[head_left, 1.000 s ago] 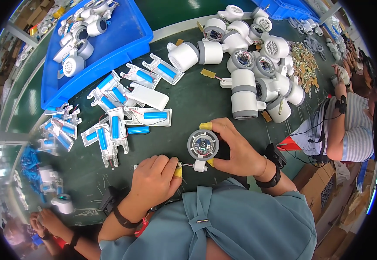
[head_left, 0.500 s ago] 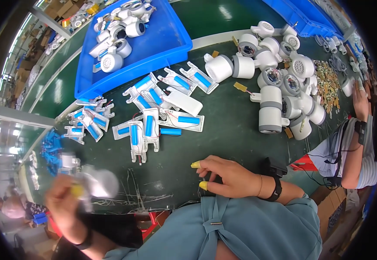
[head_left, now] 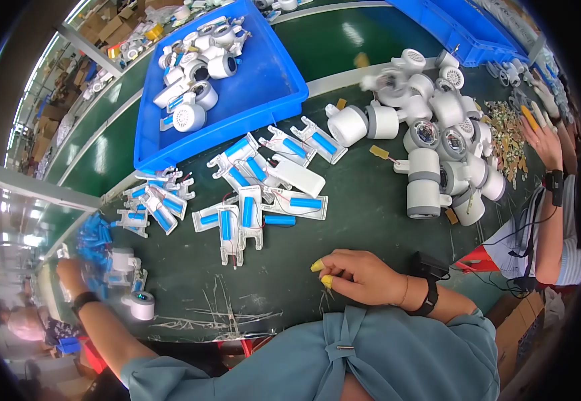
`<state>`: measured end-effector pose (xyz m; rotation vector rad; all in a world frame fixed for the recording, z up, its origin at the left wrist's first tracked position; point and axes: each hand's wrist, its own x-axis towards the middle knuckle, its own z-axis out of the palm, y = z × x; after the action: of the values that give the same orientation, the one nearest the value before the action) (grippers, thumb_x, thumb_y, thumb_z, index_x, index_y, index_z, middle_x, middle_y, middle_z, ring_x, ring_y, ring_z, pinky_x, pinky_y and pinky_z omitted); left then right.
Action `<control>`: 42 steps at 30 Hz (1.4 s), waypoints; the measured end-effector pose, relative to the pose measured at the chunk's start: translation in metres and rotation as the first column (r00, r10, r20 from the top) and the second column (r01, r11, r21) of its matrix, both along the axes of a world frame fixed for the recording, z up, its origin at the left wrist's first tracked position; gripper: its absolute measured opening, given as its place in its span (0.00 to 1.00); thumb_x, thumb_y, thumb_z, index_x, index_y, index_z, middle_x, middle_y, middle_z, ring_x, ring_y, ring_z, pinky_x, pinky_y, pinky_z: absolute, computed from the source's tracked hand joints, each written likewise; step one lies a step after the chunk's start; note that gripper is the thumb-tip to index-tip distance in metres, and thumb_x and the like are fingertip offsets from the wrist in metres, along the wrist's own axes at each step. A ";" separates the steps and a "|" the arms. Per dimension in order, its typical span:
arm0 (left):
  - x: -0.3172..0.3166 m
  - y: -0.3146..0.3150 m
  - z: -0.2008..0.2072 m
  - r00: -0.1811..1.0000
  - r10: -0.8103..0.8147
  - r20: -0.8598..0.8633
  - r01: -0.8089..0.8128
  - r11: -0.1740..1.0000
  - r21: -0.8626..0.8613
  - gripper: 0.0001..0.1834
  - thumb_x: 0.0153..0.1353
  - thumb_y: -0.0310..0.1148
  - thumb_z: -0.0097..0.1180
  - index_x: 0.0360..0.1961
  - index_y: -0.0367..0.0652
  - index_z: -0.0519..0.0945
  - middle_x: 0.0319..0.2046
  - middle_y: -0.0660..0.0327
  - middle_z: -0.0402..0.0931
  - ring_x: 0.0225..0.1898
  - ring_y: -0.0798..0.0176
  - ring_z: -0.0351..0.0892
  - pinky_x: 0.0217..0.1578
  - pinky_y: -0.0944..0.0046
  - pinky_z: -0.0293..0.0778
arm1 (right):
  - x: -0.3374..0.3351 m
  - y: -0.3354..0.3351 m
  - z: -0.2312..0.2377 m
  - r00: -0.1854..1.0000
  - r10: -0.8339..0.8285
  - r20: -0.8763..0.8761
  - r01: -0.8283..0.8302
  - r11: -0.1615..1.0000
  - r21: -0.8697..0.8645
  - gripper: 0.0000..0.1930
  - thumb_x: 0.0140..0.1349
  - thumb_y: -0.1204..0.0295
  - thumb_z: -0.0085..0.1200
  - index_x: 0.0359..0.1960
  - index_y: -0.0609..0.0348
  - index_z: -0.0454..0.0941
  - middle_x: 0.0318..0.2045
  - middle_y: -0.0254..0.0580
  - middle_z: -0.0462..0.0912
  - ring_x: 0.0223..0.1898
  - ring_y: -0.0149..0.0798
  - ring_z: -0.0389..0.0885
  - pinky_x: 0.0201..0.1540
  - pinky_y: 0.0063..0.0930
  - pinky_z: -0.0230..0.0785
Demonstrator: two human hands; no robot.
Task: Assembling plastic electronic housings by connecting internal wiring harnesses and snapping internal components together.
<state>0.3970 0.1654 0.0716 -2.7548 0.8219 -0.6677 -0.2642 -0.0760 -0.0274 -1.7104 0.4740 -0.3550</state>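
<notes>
- Head view: left hand (head_left: 70,273) reaches to the far left of the table (head_left: 337,234); finger closure too blurred to tell, so grip undetermined. White piece (head_left: 63,252) at the fingertips, held or not unclear.
- Right hand (head_left: 358,277) over the near side; fingers loosely curled, thumb and forefinger apart, nothing between them. Yellow fingertip covers (head_left: 327,281) on both.
- Blue bundle (head_left: 93,230) just beyond the left hand; 2 white cylinders (head_left: 142,306) to its right.
- Between and beyond the hands: clear-white holders (head_left: 257,207) with blue cells, plus 1 loose cell (head_left: 279,220).
- Obstructions: black box (head_left: 430,265) just beside the right wrist; pale frame bar (head_left: 40,182) crosses at far left.
- Beyond: blue tray (head_left: 257,73) bearing white units; large housing pile (head_left: 454,144) at right, 1 unit at its far edge blurred.
- Co-worker's hand (head_left: 544,144) beside the heap of brown chips (head_left: 507,140).
- Materials: table green, scratched near the front edge; tray smooth, straight-walled; housings matt white, cylindrical, grey-collared, some with perforated round ends; holders thin, fork-ended; flat cover (head_left: 300,175) smooth, rounded.
</notes>
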 end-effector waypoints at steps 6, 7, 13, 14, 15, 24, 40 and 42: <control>-0.048 -0.186 -0.045 0.870 -0.491 -0.036 0.427 0.788 -0.444 0.28 0.61 0.49 0.59 0.55 0.40 0.77 0.52 0.46 0.76 0.54 0.49 0.76 0.54 0.54 0.72 | 0.007 -0.004 0.003 0.996 0.044 -0.080 -0.052 0.994 -0.099 0.12 0.63 0.78 0.53 0.48 0.61 0.77 0.35 0.39 0.79 0.31 0.31 0.81 0.34 0.21 0.75; -0.109 -0.244 -0.045 0.748 -0.627 -0.218 0.425 0.705 -0.568 0.29 0.61 0.50 0.60 0.55 0.38 0.77 0.53 0.46 0.76 0.54 0.48 0.76 0.54 0.56 0.71 | 0.004 -0.008 0.002 0.994 0.026 -0.105 -0.035 0.996 -0.078 0.12 0.63 0.78 0.52 0.48 0.62 0.77 0.35 0.39 0.79 0.31 0.31 0.81 0.33 0.22 0.75; -0.209 -0.369 -0.062 0.731 -0.426 -0.533 0.358 0.904 -0.233 0.33 0.57 0.48 0.59 0.56 0.31 0.72 0.51 0.42 0.78 0.51 0.42 0.79 0.52 0.51 0.75 | 0.006 -0.005 0.008 0.997 0.009 -0.078 -0.003 0.997 0.081 0.11 0.63 0.75 0.53 0.47 0.61 0.78 0.34 0.42 0.79 0.32 0.37 0.81 0.35 0.28 0.73; -0.211 -0.373 -0.059 0.726 -0.440 -0.528 0.371 0.898 -0.238 0.33 0.57 0.48 0.59 0.56 0.31 0.72 0.51 0.42 0.78 0.51 0.42 0.79 0.52 0.51 0.75 | 0.005 -0.005 0.006 0.996 0.025 -0.082 -0.018 0.996 0.085 0.11 0.63 0.75 0.53 0.47 0.61 0.77 0.35 0.43 0.79 0.33 0.37 0.81 0.36 0.29 0.74; -0.208 -0.372 -0.054 0.673 -0.432 -0.600 0.305 0.902 -0.307 0.35 0.56 0.49 0.60 0.56 0.31 0.71 0.53 0.43 0.77 0.51 0.43 0.79 0.52 0.52 0.75 | 0.005 -0.005 0.004 0.997 0.013 -0.077 -0.007 0.997 0.079 0.11 0.63 0.75 0.53 0.47 0.61 0.77 0.35 0.43 0.79 0.33 0.37 0.81 0.36 0.29 0.74; -0.279 -0.247 0.013 -0.347 -0.935 -0.071 -0.405 0.218 -0.888 0.32 0.65 0.41 0.56 0.64 0.34 0.65 0.57 0.50 0.73 0.54 0.47 0.77 0.49 0.56 0.78 | -0.001 -0.001 0.004 0.996 0.027 -0.085 -0.007 0.973 0.232 0.15 0.66 0.73 0.52 0.53 0.63 0.73 0.41 0.42 0.79 0.34 0.33 0.80 0.38 0.27 0.74; -0.473 -0.146 -0.062 -0.239 -0.853 -0.464 0.642 0.221 -0.735 0.26 0.49 0.36 0.69 0.48 0.37 0.76 0.50 0.50 0.75 0.48 0.46 0.77 0.47 0.53 0.74 | 0.000 -0.014 -0.007 0.991 -0.133 -0.030 0.118 0.719 0.685 0.22 0.70 0.71 0.51 0.63 0.65 0.63 0.47 0.38 0.79 0.47 0.29 0.78 0.52 0.21 0.69; -0.452 -0.147 -0.060 -0.155 -0.920 -0.359 0.614 0.195 -0.765 0.16 0.48 0.35 0.69 0.34 0.38 0.80 0.41 0.55 0.79 0.38 0.51 0.80 0.37 0.58 0.75 | 0.000 -0.012 -0.007 0.988 -0.156 -0.018 0.127 0.727 0.675 0.23 0.70 0.72 0.50 0.63 0.65 0.62 0.48 0.39 0.79 0.49 0.30 0.78 0.54 0.22 0.69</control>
<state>-0.0552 0.0185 0.0119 -2.2109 3.1061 0.7190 -0.2640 -0.0882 -0.0339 -0.9493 0.6175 -0.2765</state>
